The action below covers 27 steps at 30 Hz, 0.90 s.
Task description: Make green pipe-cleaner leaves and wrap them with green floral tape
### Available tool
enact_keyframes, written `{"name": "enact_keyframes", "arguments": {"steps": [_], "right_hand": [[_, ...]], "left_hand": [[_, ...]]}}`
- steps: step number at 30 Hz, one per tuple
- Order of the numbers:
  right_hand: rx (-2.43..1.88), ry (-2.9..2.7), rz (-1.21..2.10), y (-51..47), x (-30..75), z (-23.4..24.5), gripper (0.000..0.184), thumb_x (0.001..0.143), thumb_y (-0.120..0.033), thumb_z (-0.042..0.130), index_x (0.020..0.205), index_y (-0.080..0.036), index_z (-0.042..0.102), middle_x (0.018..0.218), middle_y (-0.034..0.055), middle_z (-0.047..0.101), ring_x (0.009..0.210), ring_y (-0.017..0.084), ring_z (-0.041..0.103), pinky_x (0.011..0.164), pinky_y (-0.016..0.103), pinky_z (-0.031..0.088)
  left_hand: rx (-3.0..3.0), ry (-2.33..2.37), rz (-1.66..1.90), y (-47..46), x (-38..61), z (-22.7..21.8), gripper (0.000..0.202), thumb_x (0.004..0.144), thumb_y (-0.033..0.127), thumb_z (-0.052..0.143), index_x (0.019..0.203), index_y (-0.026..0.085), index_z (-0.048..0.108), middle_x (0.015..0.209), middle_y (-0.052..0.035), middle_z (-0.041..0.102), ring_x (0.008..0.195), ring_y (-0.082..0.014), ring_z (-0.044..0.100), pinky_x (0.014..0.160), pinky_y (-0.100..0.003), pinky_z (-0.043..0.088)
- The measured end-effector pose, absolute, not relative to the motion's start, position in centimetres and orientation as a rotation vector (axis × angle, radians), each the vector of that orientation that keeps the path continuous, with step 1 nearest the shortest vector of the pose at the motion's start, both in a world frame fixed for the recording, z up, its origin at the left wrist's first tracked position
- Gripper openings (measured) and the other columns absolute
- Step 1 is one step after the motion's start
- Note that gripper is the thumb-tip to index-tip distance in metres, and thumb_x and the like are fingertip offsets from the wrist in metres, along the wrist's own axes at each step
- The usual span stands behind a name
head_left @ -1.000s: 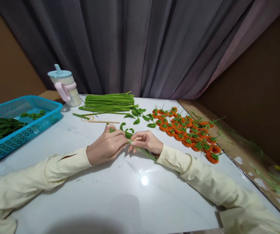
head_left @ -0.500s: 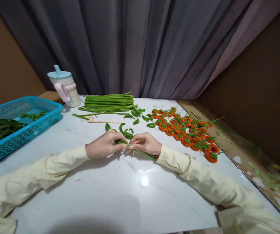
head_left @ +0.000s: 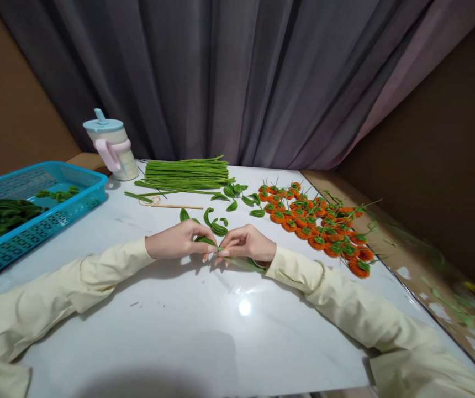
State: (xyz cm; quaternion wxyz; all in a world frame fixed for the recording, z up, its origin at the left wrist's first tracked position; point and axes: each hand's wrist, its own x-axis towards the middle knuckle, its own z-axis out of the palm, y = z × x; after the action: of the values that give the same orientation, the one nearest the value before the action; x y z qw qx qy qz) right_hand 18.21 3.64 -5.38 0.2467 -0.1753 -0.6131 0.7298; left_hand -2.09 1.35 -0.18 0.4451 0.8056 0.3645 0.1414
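Hands (head_left: 175,241) (head_left: 256,244) partly hide a green piece (head_left: 205,240), possibly a leaf; the left edge crops the basket (head_left: 41,232).

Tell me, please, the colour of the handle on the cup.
Pale pink: the handle shows best in the head view.

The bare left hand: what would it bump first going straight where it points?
Probably the bare, cream-sleeved right hand: it sits just ahead of the left hand, though depth is unclear.
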Motion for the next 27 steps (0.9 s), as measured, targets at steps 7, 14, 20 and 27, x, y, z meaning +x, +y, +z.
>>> {"name": "enact_keyframes", "arguments": {"steps": [7,14,20,27], "right_hand": [[-0.4,-1.65,2.035,4.3,18.4,-5.4,0.025,0.076,-0.03,0.07,0.084,-0.006,0.063,0.073,0.0093,0.067,0.065,0.016,0.064,0.066,0.026,0.052],[-0.374,-1.608,2.051,4.4,18.3,-5.5,0.022,0.077,-0.026,0.07,0.084,-0.007,0.061,0.07,0.0091,0.067,0.06,0.014,0.063,0.06,0.024,0.051],[-0.396,-1.585,2.038,4.2,18.2,-5.4,0.025,0.073,-0.026,0.073,0.082,-0.007,0.059,0.068,0.0087,0.067,0.059,0.014,0.063,0.06,0.024,0.052],[-0.468,-1.648,1.976,3.7,18.2,-5.2,0.027,0.068,-0.028,0.076,0.073,-0.007,0.059,0.065,0.0083,0.067,0.054,0.012,0.061,0.057,0.023,0.051]], "left_hand": [[2.506,0.99,0.508,0.6,-2.2,-0.4,0.02,0.086,0.029,0.047,0.084,0.017,0.062,0.079,-0.0016,0.066,0.066,-0.0129,0.05,0.074,-0.031,0.029],[2.904,0.894,0.691,-0.4,-1.8,-0.9,0.02,0.088,0.017,0.038,0.083,0.014,0.057,0.077,-0.0047,0.064,0.079,-0.0168,0.056,0.075,-0.036,0.024],[2.962,0.917,0.767,-0.7,-1.5,-1.5,0.023,0.089,0.017,0.035,0.085,0.012,0.057,0.077,-0.0065,0.063,0.079,-0.0176,0.057,0.074,-0.036,0.024],[2.673,0.955,0.688,-0.6,-1.4,-1.8,0.018,0.087,0.019,0.041,0.083,0.014,0.057,0.078,-0.0031,0.062,0.075,-0.0153,0.053,0.074,-0.033,0.024]]}}
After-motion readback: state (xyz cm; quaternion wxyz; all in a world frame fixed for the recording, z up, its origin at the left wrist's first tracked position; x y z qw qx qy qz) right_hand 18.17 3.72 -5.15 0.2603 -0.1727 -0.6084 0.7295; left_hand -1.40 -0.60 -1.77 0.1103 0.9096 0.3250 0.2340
